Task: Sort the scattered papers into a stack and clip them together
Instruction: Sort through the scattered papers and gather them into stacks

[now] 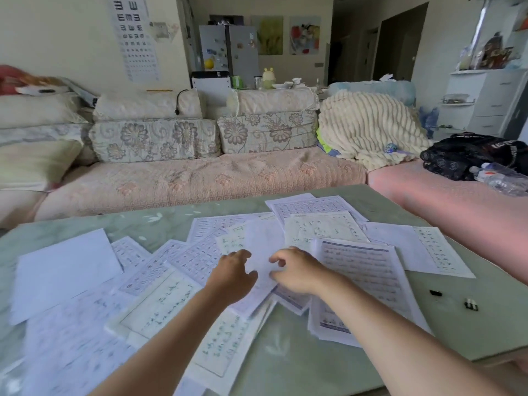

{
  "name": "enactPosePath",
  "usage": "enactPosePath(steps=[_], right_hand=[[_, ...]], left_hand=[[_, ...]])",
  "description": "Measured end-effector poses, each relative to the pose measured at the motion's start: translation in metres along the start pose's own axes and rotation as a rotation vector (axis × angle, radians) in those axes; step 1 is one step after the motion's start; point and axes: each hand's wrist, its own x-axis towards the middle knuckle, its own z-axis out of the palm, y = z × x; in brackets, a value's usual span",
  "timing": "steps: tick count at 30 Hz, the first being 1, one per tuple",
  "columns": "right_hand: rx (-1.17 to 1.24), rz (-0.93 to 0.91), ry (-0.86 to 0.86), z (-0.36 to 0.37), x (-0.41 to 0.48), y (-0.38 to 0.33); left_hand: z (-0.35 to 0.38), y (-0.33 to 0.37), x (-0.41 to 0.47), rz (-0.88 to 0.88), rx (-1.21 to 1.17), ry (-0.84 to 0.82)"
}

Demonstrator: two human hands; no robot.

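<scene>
the papers [200, 270] lie fanned across the middle and lower left of the frame, on the pale green desk [337, 201], overlapping every which way, none squared up yet. they look like plain thin sheets: light, floppy, easy to crease, and likely to slide on that glossy top. flat as they lie, i'd guess the way in is to drag a sheet by its face until an edge lifts, or pinch a corner that already sticks out over another sheet.

both hands are at the centre of the frame, over a mostly blank sheet [263, 252]. the left hand [233, 277] has its fingers loosely curled and half spread, the tips down on or just above the paper; i can't tell if it grips anything. the right hand [297, 271] is curled too, thumb and forefinger near each other at the sheet's right side, as if about to pinch, but whether they have hold of it i cannot say.

at the right of the frame, on bare desk, sit two small binder clips, a black clip [435, 293] and another clip [471, 304], near each other and well apart from the hands. a separate little pile [368, 281] lies under the right forearm and may get swept along. the large blank sheet [65, 270] at the left is the farthest reach. beyond the desk's far edge runs the sofa [200, 178]; sheets pushed that way could slip off.
</scene>
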Motion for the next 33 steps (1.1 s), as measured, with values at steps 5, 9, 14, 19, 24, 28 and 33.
enactPosePath(steps=[5,9,14,19,24,28,33], right_hand=[[-0.186,-0.071,-0.082,0.034,0.031,-0.029],[-0.402,-0.063,-0.12,0.048,0.051,-0.029],[-0.469,-0.039,-0.067,0.062,0.072,-0.022],[-0.62,-0.212,0.084,0.063,0.078,-0.025],[-0.519,-0.175,0.154,0.053,0.074,-0.034],[-0.41,-0.308,0.239,0.054,0.066,-0.04],[-0.283,-0.564,0.16,0.057,0.054,-0.054]], left_hand=[[-0.004,-0.059,0.001,0.087,0.126,-0.088],[0.006,-0.088,0.009,0.124,0.222,-0.225],[0.009,-0.104,0.025,0.132,0.209,-0.22],[0.01,-0.098,0.031,0.107,0.214,-0.077],[0.004,-0.082,0.036,-0.037,-0.124,-0.048],[-0.007,-0.071,0.045,-0.324,-0.716,-0.056],[-0.028,-0.076,0.039,-0.605,-1.094,-0.073]])
